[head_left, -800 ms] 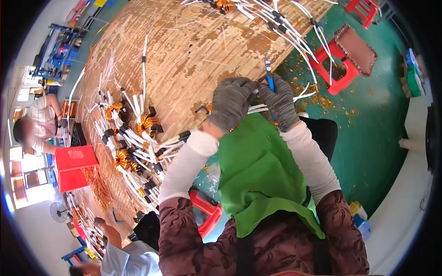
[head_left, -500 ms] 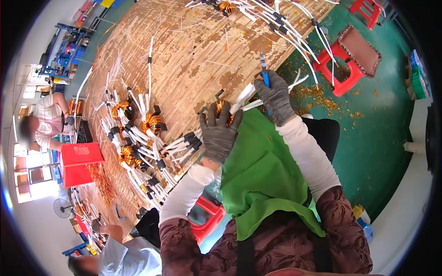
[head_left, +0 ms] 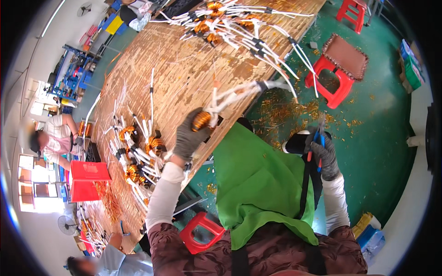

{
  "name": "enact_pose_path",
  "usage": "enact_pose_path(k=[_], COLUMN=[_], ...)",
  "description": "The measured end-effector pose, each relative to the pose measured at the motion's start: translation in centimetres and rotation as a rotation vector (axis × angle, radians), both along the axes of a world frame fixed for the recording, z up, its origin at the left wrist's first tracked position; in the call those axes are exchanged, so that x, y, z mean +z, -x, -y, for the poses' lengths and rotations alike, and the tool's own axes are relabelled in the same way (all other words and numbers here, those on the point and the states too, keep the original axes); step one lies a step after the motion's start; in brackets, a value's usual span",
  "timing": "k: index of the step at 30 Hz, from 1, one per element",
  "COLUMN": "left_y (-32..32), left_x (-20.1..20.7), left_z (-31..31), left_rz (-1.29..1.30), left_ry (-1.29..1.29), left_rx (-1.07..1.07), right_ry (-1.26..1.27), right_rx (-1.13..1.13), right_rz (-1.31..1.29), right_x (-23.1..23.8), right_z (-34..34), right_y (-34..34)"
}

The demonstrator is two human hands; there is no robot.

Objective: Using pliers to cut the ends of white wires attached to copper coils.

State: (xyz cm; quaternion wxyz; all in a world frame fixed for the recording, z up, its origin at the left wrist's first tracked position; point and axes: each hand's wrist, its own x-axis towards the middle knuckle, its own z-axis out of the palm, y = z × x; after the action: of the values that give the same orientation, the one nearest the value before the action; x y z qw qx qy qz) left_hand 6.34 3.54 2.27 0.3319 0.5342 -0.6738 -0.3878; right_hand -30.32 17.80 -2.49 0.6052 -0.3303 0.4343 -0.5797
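My gloved left hand (head_left: 188, 138) is closed around a copper-wound ring coil (head_left: 201, 121) at the near edge of the wooden table. White sleeved leads (head_left: 235, 95) run from the coil toward the right, past the table edge, and look smeared by motion. Away to the right, over the floor, my gloved right hand (head_left: 328, 156) grips pliers (head_left: 317, 138) with blue and red handles, jaws pointing up and away. A heap of similar coils (head_left: 133, 152) with white leads lies on the table, left of my left hand.
More coils (head_left: 214, 23) with leads lie at the table's far end, some overhanging its right edge. Red stools (head_left: 331, 76) stand on the green floor among copper scraps (head_left: 285, 108). Two people work at the left beside a red bin (head_left: 90, 179). A green apron (head_left: 258, 179) covers my lap.
My right hand has moved the pliers away from the leads, rightward and down. My left hand has shifted left with the coil, its leads swinging. The view has also shifted.
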Motion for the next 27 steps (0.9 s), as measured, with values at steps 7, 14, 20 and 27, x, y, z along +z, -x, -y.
enact_pose_path(k=[7,14,20,27], left_y=[0.9,-2.3,-3.7,-2.4], left_x=[10.8,15.2,7.7,-1.1], left_z=[2.2,1.9,5.4,7.1], left_rz=[-0.403,-0.666,-0.497,-0.460], left_ry=[-0.239,-0.131,-0.378,-0.653], left_rx=[-0.047,-0.038,0.000,-0.099], right_ry=[-0.292,-0.194,-0.276,-0.397], right_rx=[0.140,0.387,0.421,0.402], right_rz=[0.266,0.083,0.020,0.067], right_x=[-6.3,-6.4,-7.7,-7.5], right_z=[-2.6,-4.0,-4.6,-4.6], right_y=[-2.3,-5.7,-6.7,-6.5])
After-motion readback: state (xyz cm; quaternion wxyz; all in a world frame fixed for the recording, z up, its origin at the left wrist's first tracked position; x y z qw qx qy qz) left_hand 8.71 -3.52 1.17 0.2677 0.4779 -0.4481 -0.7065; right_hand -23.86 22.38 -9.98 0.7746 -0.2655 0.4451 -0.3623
